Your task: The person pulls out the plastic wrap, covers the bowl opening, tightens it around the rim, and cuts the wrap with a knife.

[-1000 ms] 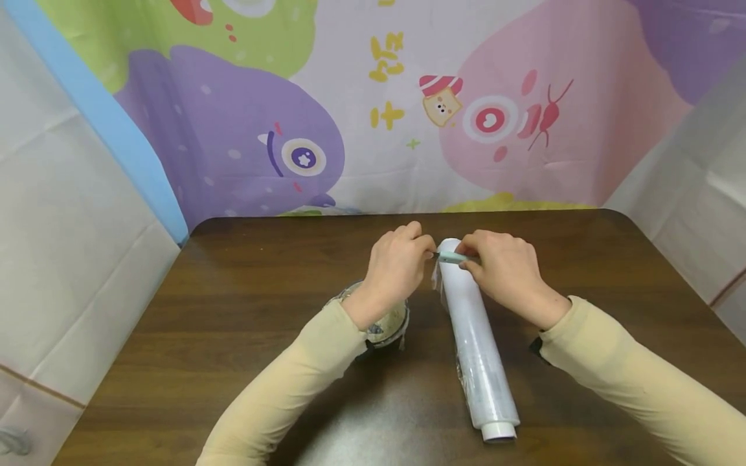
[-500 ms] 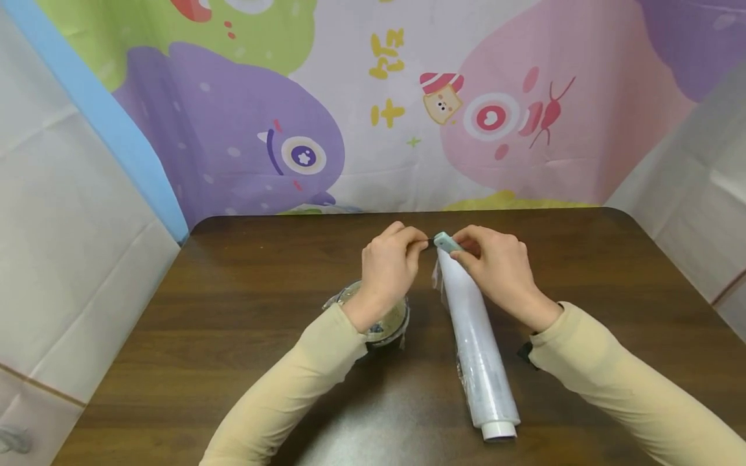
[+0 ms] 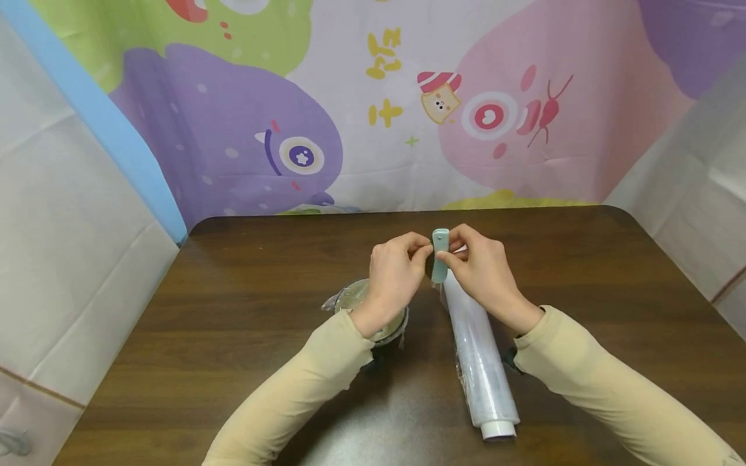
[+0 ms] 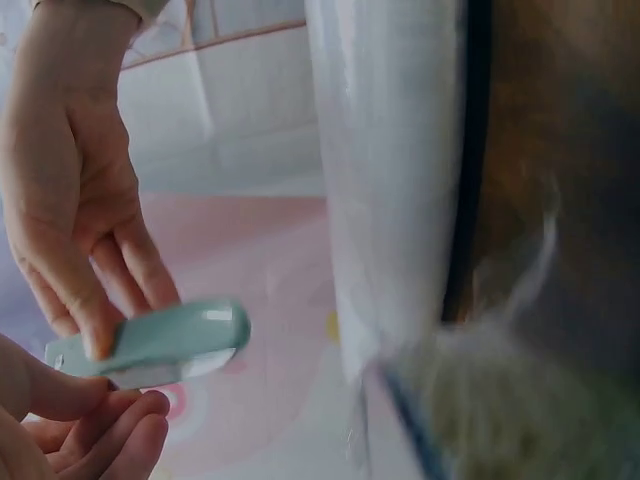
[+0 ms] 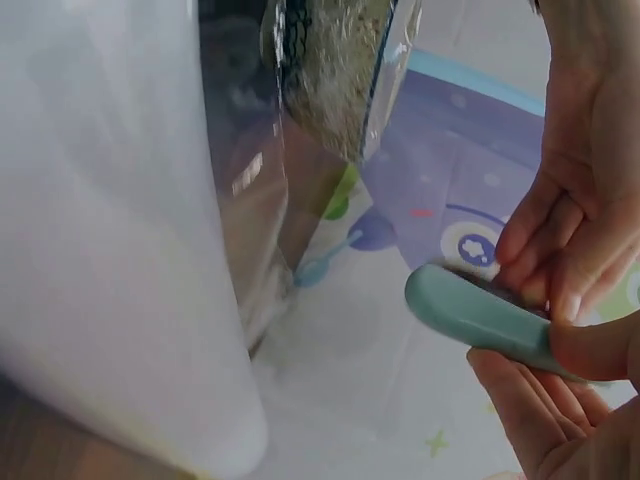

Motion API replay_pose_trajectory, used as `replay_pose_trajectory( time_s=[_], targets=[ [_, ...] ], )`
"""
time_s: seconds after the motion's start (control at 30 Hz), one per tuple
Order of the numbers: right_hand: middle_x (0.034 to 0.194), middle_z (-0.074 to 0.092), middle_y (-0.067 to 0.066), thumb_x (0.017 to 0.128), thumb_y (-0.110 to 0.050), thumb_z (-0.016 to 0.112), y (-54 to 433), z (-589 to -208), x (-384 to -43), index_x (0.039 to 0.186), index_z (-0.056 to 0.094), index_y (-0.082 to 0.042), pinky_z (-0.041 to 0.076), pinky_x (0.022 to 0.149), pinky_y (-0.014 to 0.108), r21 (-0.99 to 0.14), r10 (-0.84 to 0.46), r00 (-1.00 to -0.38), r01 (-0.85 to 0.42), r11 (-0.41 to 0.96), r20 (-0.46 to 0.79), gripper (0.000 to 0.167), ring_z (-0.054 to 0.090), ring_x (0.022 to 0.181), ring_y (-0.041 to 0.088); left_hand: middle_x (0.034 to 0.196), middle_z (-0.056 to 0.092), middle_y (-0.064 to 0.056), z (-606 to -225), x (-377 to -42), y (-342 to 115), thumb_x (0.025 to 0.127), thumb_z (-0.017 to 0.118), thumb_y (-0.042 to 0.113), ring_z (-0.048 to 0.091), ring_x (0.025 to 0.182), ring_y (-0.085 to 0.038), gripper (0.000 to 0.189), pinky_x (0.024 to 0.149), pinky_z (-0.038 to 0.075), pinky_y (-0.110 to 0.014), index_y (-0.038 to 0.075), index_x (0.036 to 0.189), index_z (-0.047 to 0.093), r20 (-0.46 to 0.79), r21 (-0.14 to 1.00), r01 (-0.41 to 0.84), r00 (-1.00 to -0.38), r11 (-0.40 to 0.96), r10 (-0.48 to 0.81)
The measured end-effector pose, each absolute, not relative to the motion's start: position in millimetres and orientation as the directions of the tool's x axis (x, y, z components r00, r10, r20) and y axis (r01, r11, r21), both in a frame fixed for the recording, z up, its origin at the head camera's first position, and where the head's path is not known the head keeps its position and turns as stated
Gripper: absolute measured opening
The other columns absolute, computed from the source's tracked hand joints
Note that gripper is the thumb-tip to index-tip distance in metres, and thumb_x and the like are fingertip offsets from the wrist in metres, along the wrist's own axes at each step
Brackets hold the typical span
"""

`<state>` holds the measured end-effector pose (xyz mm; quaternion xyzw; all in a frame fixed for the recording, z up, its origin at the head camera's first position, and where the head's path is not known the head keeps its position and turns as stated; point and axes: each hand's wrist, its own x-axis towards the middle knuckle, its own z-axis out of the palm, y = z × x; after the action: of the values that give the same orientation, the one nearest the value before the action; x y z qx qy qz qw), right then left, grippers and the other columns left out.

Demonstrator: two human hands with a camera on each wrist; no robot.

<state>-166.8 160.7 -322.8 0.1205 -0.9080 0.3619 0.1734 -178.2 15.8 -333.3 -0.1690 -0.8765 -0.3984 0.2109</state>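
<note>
Both hands meet over the far end of a plastic wrap roll (image 3: 480,356). My right hand (image 3: 480,268) pinches the mint-green handle (image 3: 440,249) of a folding knife, which stands nearly upright in the head view. Its dark blade (image 3: 429,264) lies close along the handle's left side. With thumb and fingertips, my left hand (image 3: 396,272) pinches the blade. The right wrist view shows the handle (image 5: 480,318) with the dark blade edge (image 5: 495,288) behind it. Partly under my left wrist is a round container (image 3: 352,296) covered in clear film; its contents are pale and blurred.
The roll lies lengthwise on the dark wooden table (image 3: 245,362), right of the container, with loose film along its left side. A cartoon-printed curtain (image 3: 384,175) hangs behind the table's far edge. Pale panels (image 3: 76,213) stand at both sides.
The knife handle has turned from lying sideways to nearly upright, and the blade has folded in toward it. My right hand has come slightly left, closer to my left hand.
</note>
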Motion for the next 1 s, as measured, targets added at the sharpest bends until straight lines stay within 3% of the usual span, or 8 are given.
replay_pose_trajectory(
  time_s=[0.37,0.63,0.87,1.0],
  targets=[
    [0.088,0.064,0.015,0.081,-0.008,0.067,159.6,-327.6,-168.5,0.095,0.056,-0.001,0.053,0.070,0.039,-0.669,-0.088,-0.930,-0.321,0.671,0.357,0.019,0.067,0.081,0.029,0.072,0.068,-0.001,-337.4,-178.8,18.6,0.086,0.059,0.012,0.051,0.050,-0.006,0.013,0.046,0.037,-0.017,0.009,0.093,0.070,0.461,0.690,0.442,-0.879,0.574,0.122],
    [0.096,0.061,0.017,0.086,-0.008,0.060,163.4,-327.7,-166.9,0.105,0.052,0.002,0.050,0.075,0.041,-0.658,-0.128,-0.948,-0.295,0.693,0.291,0.023,0.062,0.088,0.029,0.073,0.065,0.001,-336.8,-181.5,13.7,0.085,0.062,0.013,0.055,0.056,-0.007,0.035,0.053,0.042,-0.018,0.008,0.118,0.053,0.394,0.677,0.452,-0.889,0.581,0.233],
    [0.094,0.060,0.015,0.089,-0.012,0.055,178.5,-324.3,-166.4,0.110,0.051,0.002,0.045,0.071,0.036,-0.634,-0.091,-0.946,-0.277,0.722,0.310,0.025,0.057,0.083,0.026,0.080,0.062,0.002,-336.0,-187.0,2.5,0.085,0.061,0.014,0.055,0.069,-0.009,0.004,0.061,0.044,-0.020,0.011,0.088,0.061,0.344,0.582,0.531,-0.847,0.616,0.405],
    [0.096,0.058,0.015,0.091,-0.015,0.052,196.7,-326.5,-165.7,0.112,0.051,0.003,0.044,0.071,0.037,-0.622,-0.065,-0.957,-0.234,0.747,0.281,0.028,0.055,0.083,0.026,0.082,0.061,0.002,-335.2,-191.0,-10.9,0.085,0.060,0.014,0.056,0.073,-0.010,0.003,0.066,0.045,-0.024,0.013,0.083,0.062,0.301,0.566,0.516,-0.855,0.642,0.422]
  ],
)
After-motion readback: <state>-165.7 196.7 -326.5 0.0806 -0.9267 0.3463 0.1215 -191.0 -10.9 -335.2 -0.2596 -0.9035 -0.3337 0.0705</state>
